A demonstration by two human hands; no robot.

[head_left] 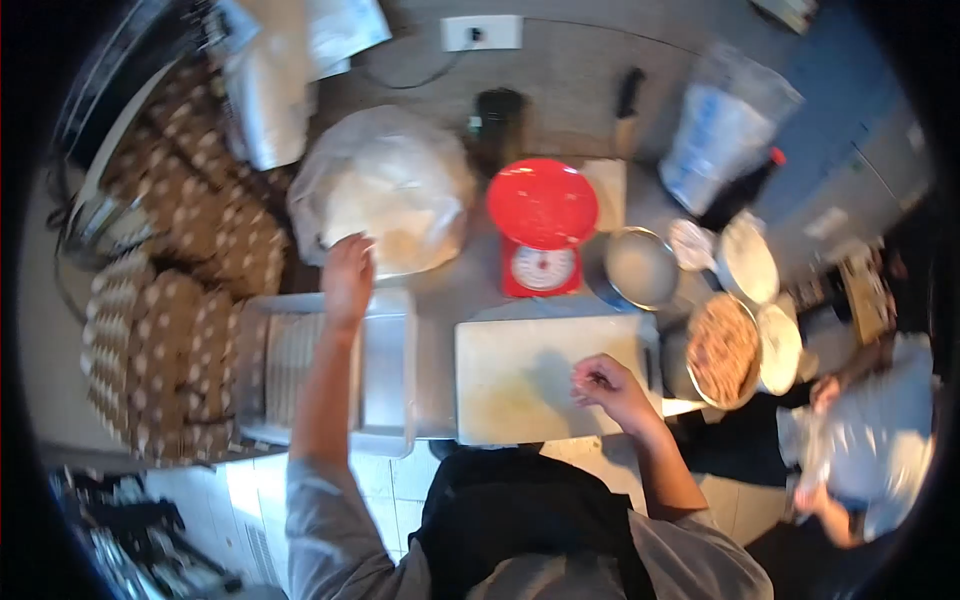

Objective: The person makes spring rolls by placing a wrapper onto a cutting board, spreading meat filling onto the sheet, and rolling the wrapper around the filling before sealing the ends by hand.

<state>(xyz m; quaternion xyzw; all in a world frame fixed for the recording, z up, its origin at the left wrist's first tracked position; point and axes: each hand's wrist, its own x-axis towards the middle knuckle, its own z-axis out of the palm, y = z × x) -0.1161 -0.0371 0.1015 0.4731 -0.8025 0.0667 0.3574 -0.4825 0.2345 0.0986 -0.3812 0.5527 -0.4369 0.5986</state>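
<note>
My left hand [349, 268] reaches forward over the clear plastic tub to the near left side of a big plastic bag [400, 190] with pale contents. Its fingers overlap the bag, and their tips do not show well enough to tell whether they grip it. My right hand [608, 390] hangs over the right part of a white cutting board [510, 375], its fingers curled in; what they hold, if anything, is hidden. Pale strips in a row line the left part of the tub [385, 370].
Behind the board stands a red kitchen scale [543, 215]. A metal bowl [641, 268] and a bowl of pinkish-brown filling [722, 350] sit to the right. Egg trays [165, 350] are stacked at left. Another person [860, 440] stands at right, holding clear plastic.
</note>
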